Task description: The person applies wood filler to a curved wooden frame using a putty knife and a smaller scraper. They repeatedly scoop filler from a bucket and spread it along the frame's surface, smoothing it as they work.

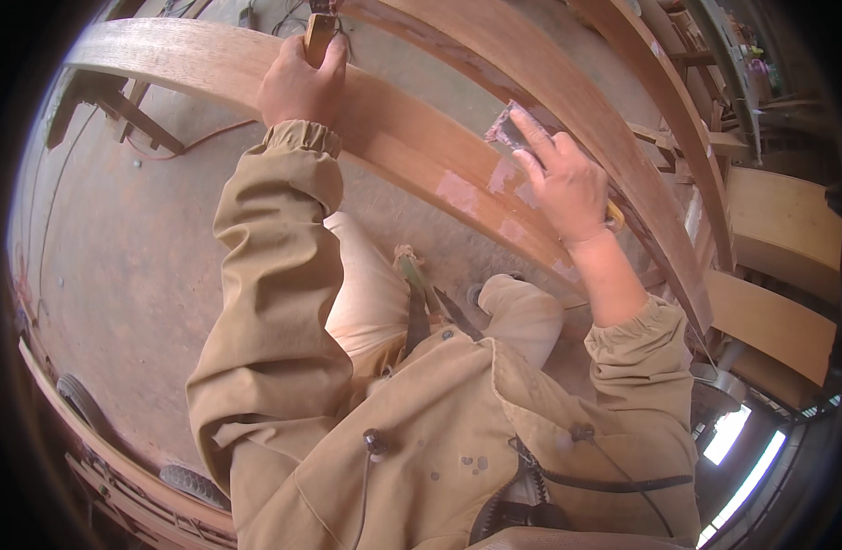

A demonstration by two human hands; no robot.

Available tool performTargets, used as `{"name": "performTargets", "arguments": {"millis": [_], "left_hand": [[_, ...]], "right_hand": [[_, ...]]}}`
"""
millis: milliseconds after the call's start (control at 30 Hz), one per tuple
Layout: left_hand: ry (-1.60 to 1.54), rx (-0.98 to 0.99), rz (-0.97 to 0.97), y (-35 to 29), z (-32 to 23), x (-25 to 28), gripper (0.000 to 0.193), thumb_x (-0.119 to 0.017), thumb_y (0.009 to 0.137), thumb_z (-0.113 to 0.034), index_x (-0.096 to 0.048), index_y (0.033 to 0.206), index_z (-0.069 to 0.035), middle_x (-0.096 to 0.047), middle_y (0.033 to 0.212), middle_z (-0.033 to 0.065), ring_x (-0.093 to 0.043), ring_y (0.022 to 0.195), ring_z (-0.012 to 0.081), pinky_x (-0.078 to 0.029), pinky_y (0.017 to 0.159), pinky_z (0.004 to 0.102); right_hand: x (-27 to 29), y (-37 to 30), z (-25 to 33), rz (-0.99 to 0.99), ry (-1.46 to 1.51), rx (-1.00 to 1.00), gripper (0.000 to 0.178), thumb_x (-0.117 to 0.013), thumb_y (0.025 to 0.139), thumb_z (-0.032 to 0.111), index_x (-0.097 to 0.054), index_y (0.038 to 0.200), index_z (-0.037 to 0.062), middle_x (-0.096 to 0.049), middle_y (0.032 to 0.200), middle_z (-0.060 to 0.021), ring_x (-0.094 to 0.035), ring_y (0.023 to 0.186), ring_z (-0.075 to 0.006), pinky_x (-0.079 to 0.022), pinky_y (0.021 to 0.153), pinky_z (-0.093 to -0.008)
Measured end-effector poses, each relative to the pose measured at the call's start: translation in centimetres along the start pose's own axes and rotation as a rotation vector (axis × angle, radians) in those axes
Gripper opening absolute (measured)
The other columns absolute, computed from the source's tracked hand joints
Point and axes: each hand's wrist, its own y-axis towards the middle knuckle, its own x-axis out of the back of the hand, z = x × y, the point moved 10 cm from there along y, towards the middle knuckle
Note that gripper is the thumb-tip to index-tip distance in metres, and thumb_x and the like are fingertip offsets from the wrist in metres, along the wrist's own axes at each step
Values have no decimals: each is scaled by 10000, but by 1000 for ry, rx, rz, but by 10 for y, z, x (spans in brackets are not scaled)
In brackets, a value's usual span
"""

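A long curved wooden beam (393, 119) runs across in front of me, with patches of pinkish filler (458, 191) on its right part. My left hand (302, 87) is over the beam, its fingers closed around a wooden-handled tool (319, 38); dark material shows at the tool's far end. My right hand (572, 188) grips a putty knife (508, 128), index finger stretched along the blade. Pinkish filler clings to that blade, which is at or just above the beam's far edge. The knife's yellow handle end pokes out beneath my palm.
More curved wooden beams (568, 82) lie beyond, to the right. Curved panels (769, 321) are stacked at the far right. A dark support (118, 110) stands under the beam's left end. Tyres (196, 481) and long wooden pieces are at the lower left. A cord (205, 140) crosses the concrete floor.
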Motion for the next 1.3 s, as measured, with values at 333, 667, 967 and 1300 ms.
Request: {"name": "performTargets", "arguments": {"millis": [333, 667, 967, 1300], "left_hand": [[14, 6, -9, -1, 2, 1, 467, -573, 785, -530, -633, 975, -107, -669, 870, 143, -633, 847, 337, -483, 742, 421], [-21, 14, 1, 0, 5, -2, 481, -572, 790, -550, -638, 981, -114, -666, 868, 156, -628, 855, 341, -476, 741, 421], [-45, 15, 12, -2, 3, -3, 452, -577, 797, -528, -636, 966, -113, -667, 856, 136, -631, 840, 332, -479, 734, 412], [-33, 6, 17, -1, 3, -3, 431, -591, 798, -506, -632, 965, -110, -667, 855, 132, -632, 838, 324, -477, 731, 411]], "right_hand": [[-37, -3, 15, 325, 274, -53, 396, -610, 828, 305, -564, 1221, 286, -603, 784, -110, -617, 713, -293, -500, 606, -405], [-27, 14, 11, 647, 269, -112, 347, -558, 841, 287, -596, 1184, 247, -655, 988, -125, -608, 922, -317, -484, 779, -415], [-39, 17, 6, 767, 119, -109, 346, -553, 835, 286, -609, 1176, 273, -650, 1020, -87, -608, 949, -273, -488, 797, -394], [-45, 11, -14, 716, 305, -206, 373, -582, 801, 295, -616, 1171, 273, -675, 947, -69, -627, 885, -256, -491, 778, -371]]}}
